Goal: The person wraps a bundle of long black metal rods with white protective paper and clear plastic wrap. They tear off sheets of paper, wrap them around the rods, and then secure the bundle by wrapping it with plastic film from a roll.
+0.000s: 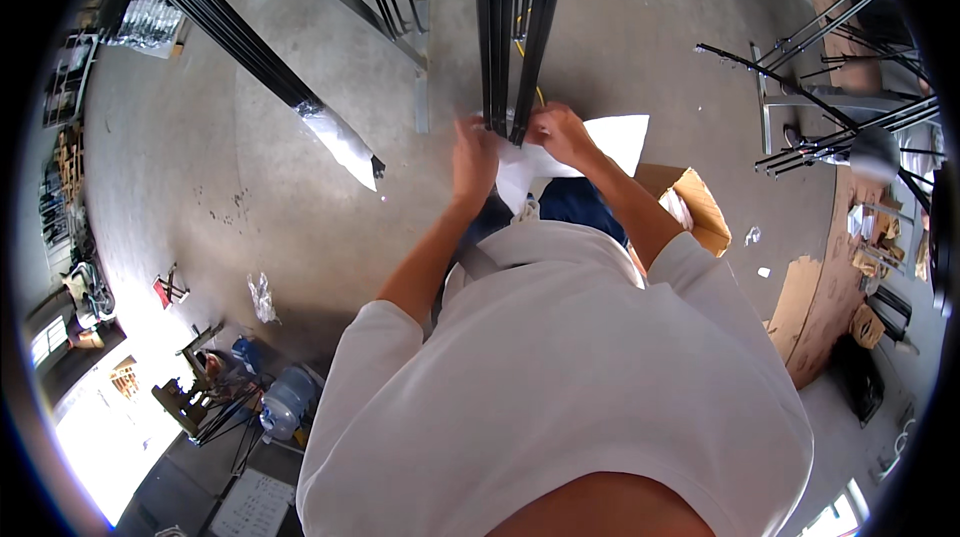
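In front of me, a bundle of long black bars [493, 37] points its near ends toward my body. A white wrapping sheet [625, 140] lies under and around those ends, with one flap out to the right and another hanging down between my arms. My left hand [475, 159], slightly blurred, is closed at the left side of the bar ends, with the sheet's edge at its fingertips. On the right side, my right hand [562, 135] has its fingers curled in against the bars, gripping the sheet. Its fingertips are partly hidden.
A second black bar bundle [225, 22], its end wrapped in white, slants in at the left beside a grey metal stand [421, 67]. An open cardboard box [700, 209] is by my right arm. More black rods [845, 117] rest on a rack at right. A water jug [287, 404] stands lower left.
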The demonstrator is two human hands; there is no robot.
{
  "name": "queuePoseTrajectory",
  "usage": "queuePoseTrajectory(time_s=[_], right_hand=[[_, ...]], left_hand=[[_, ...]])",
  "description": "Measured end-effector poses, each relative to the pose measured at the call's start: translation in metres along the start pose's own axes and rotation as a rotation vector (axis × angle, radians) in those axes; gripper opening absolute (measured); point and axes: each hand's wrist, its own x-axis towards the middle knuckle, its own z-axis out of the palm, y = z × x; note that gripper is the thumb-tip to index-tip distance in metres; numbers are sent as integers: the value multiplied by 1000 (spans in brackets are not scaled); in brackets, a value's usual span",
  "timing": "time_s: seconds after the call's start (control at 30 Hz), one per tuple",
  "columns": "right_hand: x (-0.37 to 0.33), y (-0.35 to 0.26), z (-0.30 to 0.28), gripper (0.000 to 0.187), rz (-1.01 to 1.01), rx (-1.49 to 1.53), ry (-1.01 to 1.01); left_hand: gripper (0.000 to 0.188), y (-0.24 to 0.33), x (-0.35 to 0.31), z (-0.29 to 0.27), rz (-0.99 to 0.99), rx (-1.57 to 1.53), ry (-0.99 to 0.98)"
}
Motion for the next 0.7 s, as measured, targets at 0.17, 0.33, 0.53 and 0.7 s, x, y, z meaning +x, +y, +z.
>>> queuePoseTrajectory(time_s=[0.17,0.33,0.53,0.7], right_hand=[[9,14,6,8,-22,-13,-116],[8,5,-1,10,-88,10,-155],[2,0,4,7,-132,-155,-134],[-26,-32,-6,8,-30,-194,306]], left_hand=[[39,12,-6,0,-10,45,-11],[52,26,12,-17,137,690,34],[41,-2,43,-21,-155,-521,-623],[28,-3,48,-20,-230,-447,-689]])
